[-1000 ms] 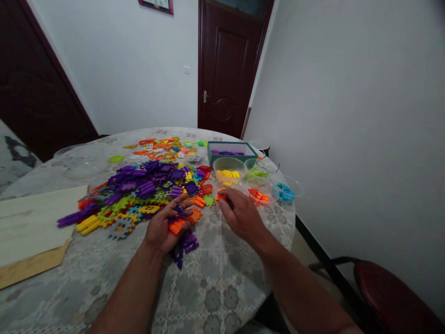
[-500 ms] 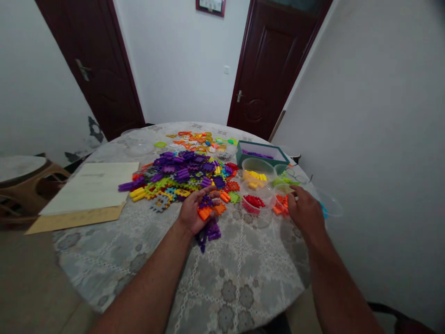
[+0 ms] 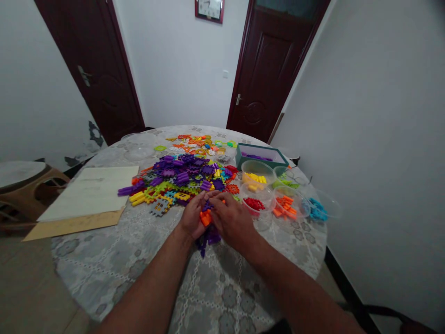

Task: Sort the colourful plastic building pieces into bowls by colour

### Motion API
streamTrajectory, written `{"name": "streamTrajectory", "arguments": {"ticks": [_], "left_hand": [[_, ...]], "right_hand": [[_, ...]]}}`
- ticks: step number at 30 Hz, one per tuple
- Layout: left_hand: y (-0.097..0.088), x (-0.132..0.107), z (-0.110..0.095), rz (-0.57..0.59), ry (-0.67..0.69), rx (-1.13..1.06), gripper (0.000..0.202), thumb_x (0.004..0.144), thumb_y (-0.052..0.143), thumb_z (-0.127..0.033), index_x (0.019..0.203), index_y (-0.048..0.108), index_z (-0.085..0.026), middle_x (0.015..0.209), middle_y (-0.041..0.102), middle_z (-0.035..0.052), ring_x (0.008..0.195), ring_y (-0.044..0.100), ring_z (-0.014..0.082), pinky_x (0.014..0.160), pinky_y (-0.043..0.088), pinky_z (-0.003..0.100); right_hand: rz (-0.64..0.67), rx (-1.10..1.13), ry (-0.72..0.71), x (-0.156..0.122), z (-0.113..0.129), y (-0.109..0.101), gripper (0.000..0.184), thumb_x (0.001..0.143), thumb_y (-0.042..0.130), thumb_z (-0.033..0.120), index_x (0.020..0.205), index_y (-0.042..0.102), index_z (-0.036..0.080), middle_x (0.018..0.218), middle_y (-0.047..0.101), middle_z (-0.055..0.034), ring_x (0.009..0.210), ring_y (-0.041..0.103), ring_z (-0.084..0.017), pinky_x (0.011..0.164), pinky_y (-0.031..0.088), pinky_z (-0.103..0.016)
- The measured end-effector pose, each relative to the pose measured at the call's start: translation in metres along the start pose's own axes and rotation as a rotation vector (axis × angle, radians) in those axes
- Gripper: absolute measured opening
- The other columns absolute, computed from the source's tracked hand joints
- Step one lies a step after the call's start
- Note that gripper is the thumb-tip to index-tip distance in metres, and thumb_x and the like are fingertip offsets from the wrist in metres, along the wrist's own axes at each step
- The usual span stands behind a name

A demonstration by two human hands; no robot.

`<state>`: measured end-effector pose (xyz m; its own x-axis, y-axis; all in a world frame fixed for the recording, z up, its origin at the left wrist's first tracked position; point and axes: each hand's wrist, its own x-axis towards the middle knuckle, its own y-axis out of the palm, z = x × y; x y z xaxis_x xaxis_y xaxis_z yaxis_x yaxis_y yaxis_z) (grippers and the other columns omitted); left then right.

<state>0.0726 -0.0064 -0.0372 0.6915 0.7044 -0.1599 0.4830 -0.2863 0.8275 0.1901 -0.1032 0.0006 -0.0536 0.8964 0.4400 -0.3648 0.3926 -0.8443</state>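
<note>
Cupped palm up, my left hand [image 3: 193, 217] holds several toy building pieces, among them an orange one [image 3: 206, 217] and a purple one [image 3: 207, 205]. My right hand [image 3: 232, 219] is over the left palm, its fingers bent down onto these pieces; what they pinch is hidden. Purple pieces [image 3: 211, 237] lie on the table just below both hands. Beyond the hands rises a mixed heap of purple, green, yellow and grey interlocking pieces [image 3: 184, 172].
Clear round tubs hold red [image 3: 253, 204], yellow [image 3: 255, 179], orange [image 3: 285, 207], green [image 3: 287, 182] and blue pieces [image 3: 316, 209]. A green box [image 3: 278, 157] with purple pieces stands behind them. White paper [image 3: 90, 192] lies left on the patterned tablecloth [image 3: 139, 273]; flat orange pieces [image 3: 196, 144] are farther back.
My right hand has moved left from the tub of orange pieces to my left palm. My left hand stays in place, still holding the pieces.
</note>
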Motion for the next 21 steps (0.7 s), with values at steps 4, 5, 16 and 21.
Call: {"name": "streamTrajectory", "arguments": {"ticks": [4, 5, 16, 21], "left_hand": [[0.003, 0.001, 0.001, -0.009, 0.028, -0.006, 0.025, 0.1, 0.058, -0.029, 0.109, 0.073, -0.011, 0.097, 0.077, 0.0117, 0.094, 0.077, 0.0237, 0.081, 0.063, 0.031], [0.003, 0.001, 0.001, -0.01, 0.026, -0.008, 0.024, 0.1, 0.058, -0.028, 0.107, 0.073, -0.011, 0.095, 0.077, 0.0115, 0.093, 0.077, 0.0231, 0.082, 0.063, 0.031], [-0.004, -0.001, -0.008, -0.104, 0.046, -0.019, 0.035, 0.099, 0.059, -0.04, 0.12, 0.065, -0.012, 0.088, 0.069, 0.0092, 0.06, 0.062, 0.0165, 0.045, 0.049, 0.027], [-0.002, -0.003, -0.009, -0.098, 0.05, -0.048, 0.036, 0.096, 0.058, -0.04, 0.115, 0.067, -0.011, 0.083, 0.064, 0.0076, 0.06, 0.059, 0.0166, 0.05, 0.05, 0.028]], "right_hand": [[0.057, -0.131, -0.074, 0.011, 0.002, 0.015, 0.028, 0.105, 0.056, 0.021, 0.13, 0.067, 0.025, 0.13, 0.068, -0.011, 0.115, 0.065, -0.025, 0.088, 0.057, -0.033], [0.058, -0.143, -0.087, 0.012, 0.002, 0.016, 0.027, 0.105, 0.056, 0.02, 0.129, 0.068, 0.024, 0.128, 0.068, -0.0113, 0.115, 0.065, -0.025, 0.089, 0.057, -0.033], [0.056, 0.016, 0.107, 0.081, -0.094, -0.074, 0.017, 0.093, 0.062, 0.023, 0.089, 0.078, 0.022, 0.083, 0.075, -0.002, 0.076, 0.065, -0.017, 0.071, 0.047, -0.027], [-0.365, -0.194, 0.379, 0.128, -0.173, -0.098, 0.033, 0.09, 0.054, 0.023, 0.11, 0.078, 0.015, 0.101, 0.079, -0.0131, 0.089, 0.069, -0.025, 0.085, 0.052, -0.038]]}}
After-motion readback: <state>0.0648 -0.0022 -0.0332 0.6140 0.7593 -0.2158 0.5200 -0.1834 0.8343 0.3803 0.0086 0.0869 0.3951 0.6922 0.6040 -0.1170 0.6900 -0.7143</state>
